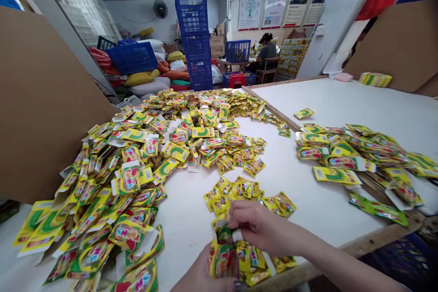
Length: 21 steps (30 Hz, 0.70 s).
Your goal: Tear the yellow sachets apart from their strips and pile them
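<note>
At the table's near edge, my left hand (pixel 198 269) is wrapped around a small yellow and green carton (pixel 221 255), which stands upright with its top open and white flaps out. Over that opening is my right hand (pixel 262 226), its fingers closed at the mouth of the carton. Something dark green shows just inside; what the fingertips pinch is hidden. Small yellow sachets (pixel 236 189) lie in a loose group behind and beside the carton. To the left a big heap of flattened and part-opened cartons (pixel 130 178) reaches back across the table.
More cartons (pixel 342 150) are piled at right across a wooden strip (pixel 273 110). Cardboard sheets (pixel 48 100) stand at the left. Farther back are stacked blue crates (pixel 193 36), filled sacks (pixel 147 77) and a seated person (pixel 267 50).
</note>
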Each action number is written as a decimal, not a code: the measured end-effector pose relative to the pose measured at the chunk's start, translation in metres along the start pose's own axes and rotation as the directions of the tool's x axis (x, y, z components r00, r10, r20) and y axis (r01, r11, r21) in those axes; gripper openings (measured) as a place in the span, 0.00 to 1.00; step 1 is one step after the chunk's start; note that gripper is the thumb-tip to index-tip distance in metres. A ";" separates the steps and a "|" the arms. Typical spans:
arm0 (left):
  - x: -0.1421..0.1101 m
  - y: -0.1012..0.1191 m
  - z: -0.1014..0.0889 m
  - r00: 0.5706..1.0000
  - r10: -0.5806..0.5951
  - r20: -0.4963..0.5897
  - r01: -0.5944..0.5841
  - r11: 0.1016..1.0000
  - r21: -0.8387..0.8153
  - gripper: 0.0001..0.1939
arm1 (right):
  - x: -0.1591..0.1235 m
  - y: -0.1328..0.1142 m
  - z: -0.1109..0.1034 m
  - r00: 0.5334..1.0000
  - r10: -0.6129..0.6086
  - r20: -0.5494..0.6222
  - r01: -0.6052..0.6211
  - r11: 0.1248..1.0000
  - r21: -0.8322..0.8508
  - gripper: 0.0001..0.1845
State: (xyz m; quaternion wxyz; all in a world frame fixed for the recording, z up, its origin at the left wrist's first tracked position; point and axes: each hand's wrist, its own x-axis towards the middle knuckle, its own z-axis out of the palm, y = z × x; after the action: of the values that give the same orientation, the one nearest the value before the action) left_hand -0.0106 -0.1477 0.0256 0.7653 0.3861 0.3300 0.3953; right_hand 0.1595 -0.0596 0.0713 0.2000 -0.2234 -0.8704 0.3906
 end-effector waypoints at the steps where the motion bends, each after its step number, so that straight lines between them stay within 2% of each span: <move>1: 0.000 0.000 0.000 1.000 0.011 0.015 -0.011 1.000 -0.008 0.24 | -0.002 0.000 0.003 1.000 0.003 0.002 -0.003 1.000 0.014 0.15; 3: 0.001 -0.004 -0.001 1.000 0.010 0.022 -0.010 1.000 -0.001 0.24 | -0.008 -0.001 0.008 0.999 0.043 0.027 -0.045 0.997 0.060 0.15; 6: 0.005 -0.017 -0.001 1.000 0.013 0.023 -0.014 0.999 0.036 0.25 | -0.018 -0.007 0.015 0.985 0.105 0.138 -0.124 0.982 0.144 0.19; 8: 0.009 -0.024 0.001 0.998 0.043 0.035 -0.046 0.997 0.066 0.29 | -0.024 -0.009 0.021 0.980 0.136 0.144 -0.158 0.974 0.160 0.20; 9: 0.011 -0.026 0.002 0.997 0.063 0.036 -0.065 0.994 0.086 0.31 | -0.027 -0.008 0.023 0.983 0.142 0.119 -0.161 0.973 0.164 0.19; 11: 0.013 -0.024 -0.001 0.996 0.089 -0.003 -0.086 0.976 0.199 0.38 | -0.035 0.004 0.019 0.987 0.162 -0.007 -0.159 0.974 0.159 0.16; 12: 0.013 -0.019 -0.006 0.992 0.111 -0.067 -0.085 0.947 0.309 0.40 | -0.041 0.014 0.011 0.976 0.194 -0.102 -0.178 0.973 0.149 0.14; 13: 0.013 -0.012 -0.015 0.975 0.161 -0.156 -0.075 0.892 0.446 0.39 | -0.050 0.028 -0.002 0.945 0.243 -0.221 -0.218 0.967 0.130 0.12; 14: 0.011 -0.004 -0.027 0.938 0.237 -0.251 -0.042 0.801 0.597 0.36 | -0.061 0.044 -0.019 0.883 0.307 -0.354 -0.291 0.952 0.101 0.12; 15: 0.009 0.005 -0.041 0.874 0.352 -0.334 0.006 0.680 0.733 0.30 | -0.074 0.062 -0.041 0.769 0.399 -0.500 -0.409 0.907 0.095 0.13; 16: 0.007 0.014 -0.058 0.793 0.473 -0.385 0.071 0.555 0.829 0.25 | -0.089 0.081 -0.066 0.629 0.470 -0.619 -0.537 0.839 0.092 0.14; 17: 0.004 0.022 -0.075 0.736 0.552 -0.391 0.150 0.430 0.890 0.24 | -0.105 0.098 -0.091 0.473 0.494 -0.730 -0.654 0.752 0.084 0.15; 18: 0.000 0.029 -0.092 0.712 0.599 -0.366 0.220 0.305 0.927 0.23 | -0.120 0.113 -0.114 0.343 0.468 -0.814 -0.743 0.666 0.069 0.16; 19: -0.004 0.033 -0.107 0.702 0.629 -0.333 0.268 0.199 0.943 0.23 | -0.135 0.125 -0.133 0.266 0.419 -0.868 -0.821 0.571 0.024 0.16; 20: -0.009 0.034 -0.119 0.698 0.650 -0.302 0.295 0.124 0.947 0.23 | -0.147 0.135 -0.147 0.238 0.382 -0.893 -0.872 0.490 -0.023 0.16; 21: -0.015 0.032 -0.129 0.701 0.657 -0.279 0.313 0.068 0.947 0.23 | -0.155 0.142 -0.152 0.244 0.338 -0.909 -0.893 0.443 -0.076 0.17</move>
State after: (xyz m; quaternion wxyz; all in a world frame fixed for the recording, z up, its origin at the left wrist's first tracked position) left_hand -0.1332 -0.1061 -0.0065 0.0539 0.6585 0.6990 0.2735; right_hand 0.3992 0.0302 0.0291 0.2953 -0.7678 -0.5686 -0.0037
